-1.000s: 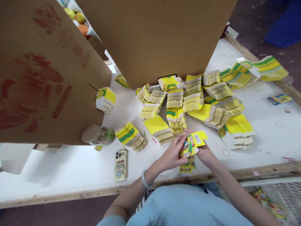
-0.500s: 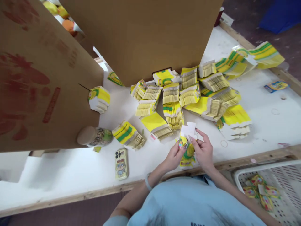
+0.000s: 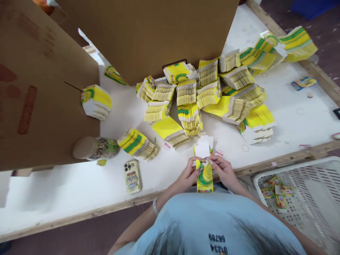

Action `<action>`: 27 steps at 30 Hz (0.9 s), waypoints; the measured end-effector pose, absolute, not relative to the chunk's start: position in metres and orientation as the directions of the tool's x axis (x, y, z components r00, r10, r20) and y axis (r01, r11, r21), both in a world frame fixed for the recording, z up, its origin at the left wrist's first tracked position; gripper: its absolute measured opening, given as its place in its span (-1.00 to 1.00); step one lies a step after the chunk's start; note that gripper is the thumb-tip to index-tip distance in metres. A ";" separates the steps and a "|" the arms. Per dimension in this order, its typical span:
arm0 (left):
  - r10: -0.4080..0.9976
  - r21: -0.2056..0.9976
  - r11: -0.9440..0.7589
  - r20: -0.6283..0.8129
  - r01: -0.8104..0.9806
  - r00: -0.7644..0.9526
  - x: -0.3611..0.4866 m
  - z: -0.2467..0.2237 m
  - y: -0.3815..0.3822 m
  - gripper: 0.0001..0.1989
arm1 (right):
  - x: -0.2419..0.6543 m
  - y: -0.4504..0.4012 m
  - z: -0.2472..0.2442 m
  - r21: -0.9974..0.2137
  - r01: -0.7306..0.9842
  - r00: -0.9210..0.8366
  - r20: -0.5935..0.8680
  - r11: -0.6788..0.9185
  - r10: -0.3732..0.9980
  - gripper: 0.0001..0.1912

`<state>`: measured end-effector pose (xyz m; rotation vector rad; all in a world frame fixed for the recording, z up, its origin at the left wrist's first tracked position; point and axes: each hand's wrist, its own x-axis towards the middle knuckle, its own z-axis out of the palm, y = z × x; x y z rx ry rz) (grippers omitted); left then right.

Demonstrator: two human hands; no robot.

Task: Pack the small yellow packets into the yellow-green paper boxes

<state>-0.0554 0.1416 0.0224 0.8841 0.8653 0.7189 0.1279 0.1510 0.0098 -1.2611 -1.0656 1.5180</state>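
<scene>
Between my two hands, at the table's front edge, is a yellow and green printed carton (image 3: 205, 177) with white flaps standing up at its far end. My left hand (image 3: 191, 171) grips its left side, fingers bent onto the printed face. My right hand (image 3: 222, 170) pinches the upper right side near the flaps, fingertips close to the left ones. Just beyond lie bundles of flat yellow cartons (image 3: 170, 129), several stacked and fanned across the table. Whether anything is inside the carton I cannot tell.
Tall cardboard boxes (image 3: 148, 35) stand at the back and left. A phone (image 3: 132, 177) and a lidded jar (image 3: 97, 148) sit on the left. A white plastic basket (image 3: 300, 170) with several small yellow packs (image 3: 281, 201) stands at lower right. A wooden strip (image 3: 278, 154) edges the table.
The carton now lies with its green swirl face up and its white flaps pointing away, where before it was partly folded between my fingers. My hands have come closer to my body.
</scene>
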 end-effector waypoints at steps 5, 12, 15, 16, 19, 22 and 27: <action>0.885 0.922 0.373 -0.321 -0.102 0.337 -0.055 0.028 0.153 -0.51 | 0.133 0.157 0.013 -0.992 0.062 -0.059 -0.114 -0.110 0.992 -0.76; 0.858 0.927 0.371 -0.363 0.052 0.363 -0.060 0.038 0.157 -0.32 | 0.157 0.158 0.021 -0.940 0.217 -0.450 0.142 0.262 0.882 -0.58; 0.871 0.936 0.332 -0.353 0.119 0.342 -0.060 0.043 0.160 -0.41 | 0.152 0.154 0.030 -0.981 0.188 -0.429 -0.131 -0.053 0.894 -0.49; 0.873 0.937 0.324 -0.349 0.129 0.340 -0.059 0.044 0.161 -0.41 | 0.148 0.153 0.033 -0.974 0.150 -0.419 -0.217 -0.169 0.881 -0.49; 0.881 0.945 0.296 -0.327 0.141 0.341 -0.056 0.045 0.162 -0.42 | 0.138 0.155 0.040 -0.936 0.019 -0.420 -0.327 -0.353 0.846 -0.51; 0.883 0.948 0.282 -0.317 0.147 0.347 -0.055 0.042 0.160 -0.44 | 0.141 0.162 0.043 -0.910 -0.065 -0.424 -0.346 -0.409 0.837 -0.51; 0.897 0.959 0.198 -0.261 0.205 0.357 -0.057 0.033 0.150 -0.38 | 0.149 0.166 0.049 -0.831 -0.107 -0.560 -0.403 -0.546 0.724 -0.45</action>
